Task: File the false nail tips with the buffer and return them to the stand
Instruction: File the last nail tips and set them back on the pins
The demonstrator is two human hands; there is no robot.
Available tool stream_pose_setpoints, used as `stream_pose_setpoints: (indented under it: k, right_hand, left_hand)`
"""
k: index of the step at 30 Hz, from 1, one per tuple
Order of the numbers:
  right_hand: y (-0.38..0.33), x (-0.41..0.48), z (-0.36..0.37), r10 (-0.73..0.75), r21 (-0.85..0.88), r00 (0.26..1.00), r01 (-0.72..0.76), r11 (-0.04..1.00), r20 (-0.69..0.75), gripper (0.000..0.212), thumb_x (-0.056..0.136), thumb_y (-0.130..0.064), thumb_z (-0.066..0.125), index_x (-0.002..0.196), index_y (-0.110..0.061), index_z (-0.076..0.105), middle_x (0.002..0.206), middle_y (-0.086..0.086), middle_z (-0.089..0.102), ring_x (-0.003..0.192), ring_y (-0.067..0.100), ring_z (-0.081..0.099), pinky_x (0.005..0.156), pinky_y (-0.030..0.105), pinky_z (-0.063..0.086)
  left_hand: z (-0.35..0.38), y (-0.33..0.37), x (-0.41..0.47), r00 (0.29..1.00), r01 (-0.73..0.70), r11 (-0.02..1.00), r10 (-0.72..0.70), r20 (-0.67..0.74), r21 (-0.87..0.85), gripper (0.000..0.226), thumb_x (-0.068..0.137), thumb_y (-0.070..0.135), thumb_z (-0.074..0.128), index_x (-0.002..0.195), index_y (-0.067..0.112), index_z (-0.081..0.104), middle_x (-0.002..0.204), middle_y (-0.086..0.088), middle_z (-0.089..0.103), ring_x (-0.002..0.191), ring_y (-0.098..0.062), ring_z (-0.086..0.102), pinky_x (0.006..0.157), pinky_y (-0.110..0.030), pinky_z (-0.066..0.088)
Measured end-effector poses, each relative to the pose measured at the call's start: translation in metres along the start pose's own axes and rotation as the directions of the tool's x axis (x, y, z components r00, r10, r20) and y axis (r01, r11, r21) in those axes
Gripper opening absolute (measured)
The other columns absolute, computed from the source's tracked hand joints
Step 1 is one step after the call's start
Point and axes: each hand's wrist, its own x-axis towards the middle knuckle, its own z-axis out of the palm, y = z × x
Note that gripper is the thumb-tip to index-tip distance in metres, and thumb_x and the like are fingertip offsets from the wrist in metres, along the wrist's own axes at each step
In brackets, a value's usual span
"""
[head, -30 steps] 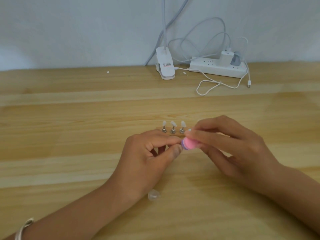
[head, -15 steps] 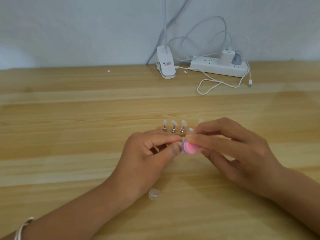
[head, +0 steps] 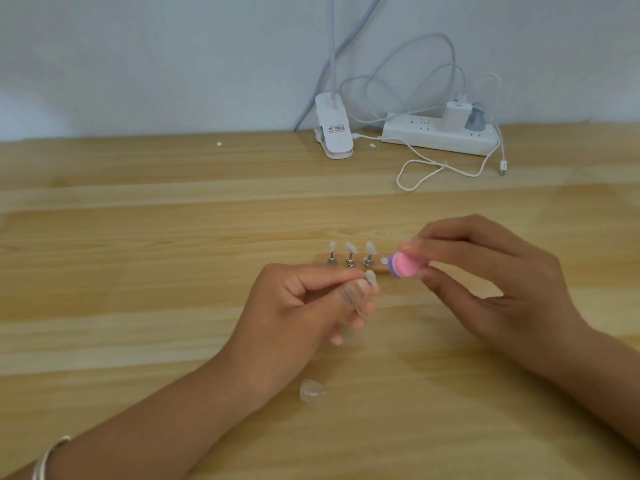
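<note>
Wooden table [head: 138, 237], pale wall [head: 138, 64] behind — left hand [head: 294, 317] pinched nail tip [head: 371, 277]; right hand [head: 491, 282] gripped pink buffer [head: 405, 265], hands apart.

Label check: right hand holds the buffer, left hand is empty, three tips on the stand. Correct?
One error. The head view shows the left hand is not empty: it pinches a tip. The right hand holds the buffer, and three tips sit on the stand.
</note>
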Motion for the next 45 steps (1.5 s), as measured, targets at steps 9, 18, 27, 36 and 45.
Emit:
stream_pose_setpoints:
  k: [9, 18, 27, 36, 45]
  right_hand:
    - [-0.018, -0.001, 0.007, -0.073, 0.082, 0.997, 0.073, 0.994, -0.009, 0.020, 0.091, -0.008, 0.066, 0.112, -0.007, 0.067, 0.103, 0.013, 0.068, 0.097, 0.018, 0.065, 0.091, 0.022, 0.049]
    - [-0.018, -0.004, 0.008, -0.133, 0.025, 0.991, 0.133, 0.991, -0.001, 0.019, 0.091, -0.002, 0.069, 0.110, -0.006, 0.072, 0.102, 0.014, 0.068, 0.091, 0.023, 0.067, 0.083, 0.029, 0.053]
    - [-0.021, -0.005, 0.010, -0.185, 0.046, 0.982, 0.183, 0.982, 0.047, 0.023, 0.093, -0.002, 0.065, 0.114, -0.009, 0.071, 0.104, 0.013, 0.068, 0.089, 0.024, 0.066, 0.078, 0.034, 0.052]
    - [-0.010, -0.002, 0.007, -0.195, 0.056, 0.979, 0.192, 0.980, 0.062, 0.025, 0.094, -0.005, 0.064, 0.119, -0.006, 0.065, 0.104, 0.015, 0.068, 0.091, 0.025, 0.066, 0.080, 0.033, 0.053]
    - [-0.013, -0.004, 0.007, -0.188, 0.054, 0.979, 0.185, 0.981, 0.073, 0.024, 0.094, -0.004, 0.064, 0.116, -0.009, 0.069, 0.105, 0.013, 0.068, 0.092, 0.022, 0.065, 0.081, 0.031, 0.052]
  left_hand:
    - [0.000, 0.005, -0.002, 0.996, 0.002, 1.000, -0.001, 0.089, -0.012, 0.019, 0.087, 0.016, 0.062, 0.095, 0.007, 0.077, 0.078, -0.010, 0.074, 0.071, -0.023, 0.072, 0.054, -0.027, 0.053]
    - [0.000, 0.008, -0.001, 0.991, 0.020, 1.000, -0.020, 0.134, 0.006, 0.017, 0.087, 0.018, 0.061, 0.090, 0.010, 0.076, 0.071, -0.010, 0.072, 0.063, -0.022, 0.070, 0.049, -0.027, 0.045]
    - [-0.001, 0.009, 0.000, 0.982, 0.037, 0.999, -0.039, 0.185, 0.016, 0.019, 0.087, 0.017, 0.057, 0.079, 0.013, 0.074, 0.062, -0.010, 0.067, 0.054, -0.019, 0.062, 0.047, -0.028, 0.039]
    - [-0.001, 0.006, 0.003, 0.975, 0.078, 0.995, -0.089, 0.204, 0.063, 0.023, 0.088, 0.022, 0.052, 0.076, 0.008, 0.065, 0.054, 0.002, 0.051, 0.049, -0.014, 0.048, 0.046, -0.021, 0.036]
    - [0.002, 0.009, 0.001, 0.975, 0.070, 0.996, -0.078, 0.208, 0.045, 0.027, 0.091, 0.021, 0.045, 0.067, 0.018, 0.058, 0.054, 0.007, 0.038, 0.049, -0.010, 0.038, 0.047, -0.018, 0.032]
